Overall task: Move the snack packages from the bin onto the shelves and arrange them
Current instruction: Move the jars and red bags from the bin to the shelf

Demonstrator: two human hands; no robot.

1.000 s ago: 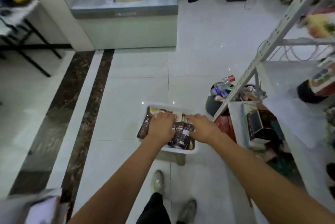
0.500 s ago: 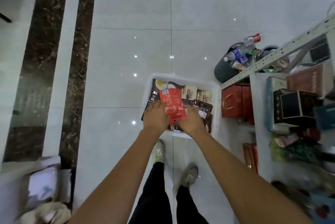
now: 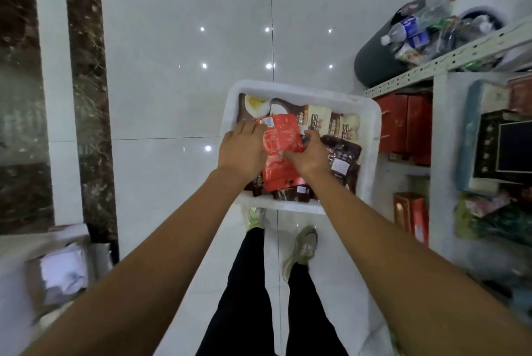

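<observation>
A white bin (image 3: pixel 371 137) stands on the tiled floor in front of my feet, filled with several dark brown and beige snack packages (image 3: pixel 344 154). Above them I hold a stack of red snack packages (image 3: pixel 280 137) with both hands. My left hand (image 3: pixel 243 151) grips the stack's left edge, fingers curled over its top corner. My right hand (image 3: pixel 308 154) grips its right side. The lower end of the red stack sticks out below my hands. The metal shelf unit (image 3: pixel 443 63) stands to the right of the bin.
A dark trash can (image 3: pixel 374 62) full of plastic bottles stands behind the shelf post. Red boxes (image 3: pixel 403 125) and other goods fill the lower shelves at right. An open cardboard box (image 3: pixel 57 275) with white paper sits at the lower left. My shoes are just below the bin.
My hands went from pressing into the bin's packages to lifting a red stack out of it. My head tilted further down, so the bin now fills the middle of the view.
</observation>
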